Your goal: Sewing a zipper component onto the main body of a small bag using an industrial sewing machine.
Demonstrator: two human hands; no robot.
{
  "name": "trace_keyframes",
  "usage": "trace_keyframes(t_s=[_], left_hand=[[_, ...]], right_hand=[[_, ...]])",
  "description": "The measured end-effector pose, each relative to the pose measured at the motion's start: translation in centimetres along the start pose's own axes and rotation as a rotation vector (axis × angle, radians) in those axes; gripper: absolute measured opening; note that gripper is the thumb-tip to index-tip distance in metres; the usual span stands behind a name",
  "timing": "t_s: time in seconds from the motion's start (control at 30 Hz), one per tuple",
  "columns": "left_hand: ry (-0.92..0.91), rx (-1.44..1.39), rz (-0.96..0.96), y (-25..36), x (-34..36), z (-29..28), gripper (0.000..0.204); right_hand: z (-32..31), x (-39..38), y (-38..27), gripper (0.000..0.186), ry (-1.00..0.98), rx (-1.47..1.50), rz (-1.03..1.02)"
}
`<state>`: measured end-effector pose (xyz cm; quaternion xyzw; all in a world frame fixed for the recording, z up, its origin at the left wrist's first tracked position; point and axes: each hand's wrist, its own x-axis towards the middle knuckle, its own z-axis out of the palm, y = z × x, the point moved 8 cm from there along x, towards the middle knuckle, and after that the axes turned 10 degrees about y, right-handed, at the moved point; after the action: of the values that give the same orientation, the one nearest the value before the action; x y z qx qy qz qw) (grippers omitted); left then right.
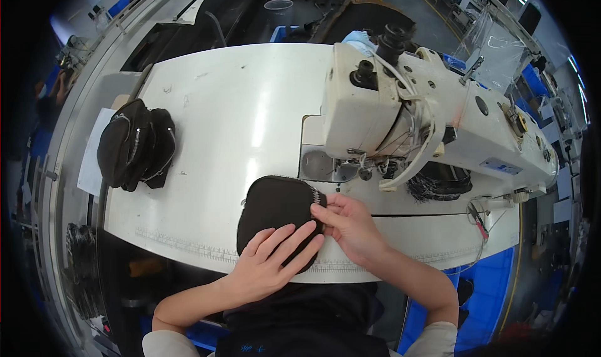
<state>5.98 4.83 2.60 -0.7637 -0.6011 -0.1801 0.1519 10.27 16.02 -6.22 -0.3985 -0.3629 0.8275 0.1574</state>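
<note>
both hands (313,244) — black zippered pouch (275,204), closed

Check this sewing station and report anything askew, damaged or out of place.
Nothing stands out. The black zippered pouch lies flat under the left hand, the right hand pinches its zipper edge, and the finished black pouches sit piled at the table's left edge.

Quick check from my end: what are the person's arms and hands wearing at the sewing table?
Both hands are bare: no gloves, rings or watch that I can see on the left hand or right hand. The forearms are uncovered too. Pale, cream-coloured short sleeves show only near the shoulders at the bottom edge, over a dark apron-like front.
</note>
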Motion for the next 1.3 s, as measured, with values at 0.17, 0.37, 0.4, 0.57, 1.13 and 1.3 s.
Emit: trace_keyframes(t_s=[0.17, 0.37, 0.4, 0.57, 1.13, 1.3], left_hand=[[0.217, -0.017, 0.14, 0.1, 1.0, 1.1, 0.032], [0.06, -0.093, 0.094, -0.2, 1.1, 3.1, 0.032], [0.054, -0.092, 0.085, -0.5, 1.1, 3.2, 0.032], [0.06, -0.067, 0.081, -0.5, 1.0, 2.9, 0.032], [0.041, -0.056, -0.005, 0.0, 1.0, 2.9, 0.042], [-0.173, -0.328, -0.219, -0.4, 1.6, 2.9, 0.041]], right_hand=[[-0.6, 2.1, -0.8, 0.017, -0.086, -0.161, -0.033], [-1.6, -0.9, -5.2, 0.012, 0.15, -1.138, -0.712], [-1.5, -2.8, -6.7, 0.011, 0.187, -1.201, -0.962], [-5.5, -9.8, -14.5, 0.025, 0.528, -1.351, -1.447], [-20.7, -15.1, -8.9, 0.032, 1.146, -1.778, -0.861], [-24.3, -15.3, -8.5, 0.035, 1.186, -1.5, -0.631]])
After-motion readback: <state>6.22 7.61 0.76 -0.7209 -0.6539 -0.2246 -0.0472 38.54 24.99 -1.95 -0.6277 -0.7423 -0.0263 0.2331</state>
